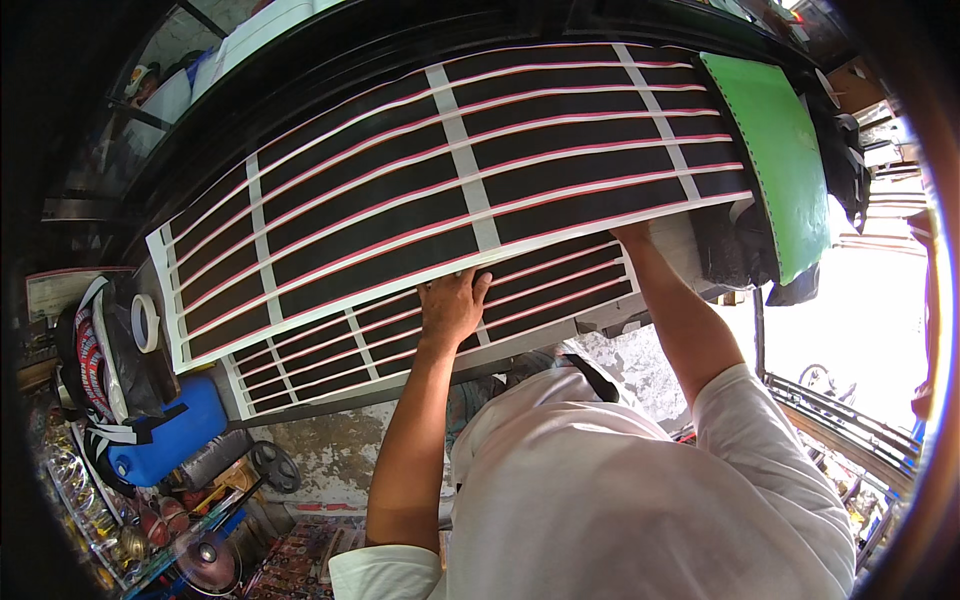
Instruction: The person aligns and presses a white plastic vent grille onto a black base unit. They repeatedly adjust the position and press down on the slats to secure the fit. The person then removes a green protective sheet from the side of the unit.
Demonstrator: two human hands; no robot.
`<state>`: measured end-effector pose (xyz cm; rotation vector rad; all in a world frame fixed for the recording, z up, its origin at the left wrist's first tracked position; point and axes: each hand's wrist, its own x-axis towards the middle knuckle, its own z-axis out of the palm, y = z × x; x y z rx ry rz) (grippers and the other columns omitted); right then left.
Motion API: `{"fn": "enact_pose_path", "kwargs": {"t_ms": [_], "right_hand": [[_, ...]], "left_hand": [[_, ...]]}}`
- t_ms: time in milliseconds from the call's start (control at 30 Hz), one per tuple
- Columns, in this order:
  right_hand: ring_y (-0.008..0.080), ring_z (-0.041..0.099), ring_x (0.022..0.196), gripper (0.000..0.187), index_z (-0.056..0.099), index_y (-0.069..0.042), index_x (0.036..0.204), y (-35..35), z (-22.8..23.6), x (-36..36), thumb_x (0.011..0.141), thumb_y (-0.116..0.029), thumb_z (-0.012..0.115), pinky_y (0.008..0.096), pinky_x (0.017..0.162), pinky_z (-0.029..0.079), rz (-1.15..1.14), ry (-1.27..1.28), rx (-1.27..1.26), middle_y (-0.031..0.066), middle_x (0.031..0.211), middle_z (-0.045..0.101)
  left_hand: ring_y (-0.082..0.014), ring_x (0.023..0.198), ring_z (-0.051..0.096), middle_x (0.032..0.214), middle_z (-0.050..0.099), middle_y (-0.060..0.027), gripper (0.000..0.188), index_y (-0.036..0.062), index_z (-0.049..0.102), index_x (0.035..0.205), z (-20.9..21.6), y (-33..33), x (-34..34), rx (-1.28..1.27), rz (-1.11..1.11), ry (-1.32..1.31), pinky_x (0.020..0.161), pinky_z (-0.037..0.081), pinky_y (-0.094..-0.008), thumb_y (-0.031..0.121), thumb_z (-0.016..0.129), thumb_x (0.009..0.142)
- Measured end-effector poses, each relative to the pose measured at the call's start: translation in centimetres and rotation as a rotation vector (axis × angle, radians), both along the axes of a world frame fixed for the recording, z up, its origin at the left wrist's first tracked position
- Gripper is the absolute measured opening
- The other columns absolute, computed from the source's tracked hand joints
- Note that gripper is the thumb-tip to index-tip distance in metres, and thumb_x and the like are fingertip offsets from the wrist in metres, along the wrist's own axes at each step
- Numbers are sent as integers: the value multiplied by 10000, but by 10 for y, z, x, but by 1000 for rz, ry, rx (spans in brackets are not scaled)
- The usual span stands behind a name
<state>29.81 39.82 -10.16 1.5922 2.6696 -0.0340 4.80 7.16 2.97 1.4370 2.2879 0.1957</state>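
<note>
A large black sheet (360,200) with white-and-red stripes and pale grey cross bands slants across the work surface. Its near edge overlaps a second striped black sheet (550,290) of the same pattern. My left hand (452,308) is at that near edge, over the lower sheet, thumb spread apart from the fingers; the fingertips are partly hidden. Farther right, my right hand (630,232) reaches to the upper sheet's edge near its right end. Its fingers are out of sight under the sheet, so their grip does not show.
A green panel (775,165) lies at the right end of the surface. To the left are a white tape roll (145,323) and a blue jerrycan (180,435). A fan (208,562) and assorted goods crowd the lower left. Bright openings are on the right.
</note>
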Motion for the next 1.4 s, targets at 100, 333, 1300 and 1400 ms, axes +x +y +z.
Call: {"fn": "enact_pose_path", "kwargs": {"t_ms": [100,333,1300,1400], "right_hand": [[357,497,1453,683,501,-268,1596,-6,12,-5,979,-513,659,582,708,466,-19,-8,-27,96,1657,475],[356,540,1395,651,554,-213,1544,7,-23,20,975,-509,665,567,709,456,220,326,511,122,1575,546],[386,612,933,159,645,-64,999,-253,158,-14,873,25,684,520,827,466,310,845,-341,137,935,623],[445,677,985,89,678,-19,981,-288,161,-28,903,-18,719,506,905,541,402,829,-561,178,987,706]], "left_hand": [[-434,1547,427,1652,470,-224,633,220,474,1649,0,-1,0,-35,8,-10,1207,253,-805,589,370,1146],[-430,1541,439,1650,487,-204,640,225,469,1652,-1,6,2,-14,-1,-26,1209,259,-798,600,361,1144],[-464,1603,313,1716,354,-266,589,33,499,1593,4,-266,65,204,598,-64,1272,249,-668,320,613,1092],[-489,1543,402,1639,448,-314,582,-7,512,1568,-10,-318,60,283,689,-102,1275,314,-575,290,628,1081]]}}
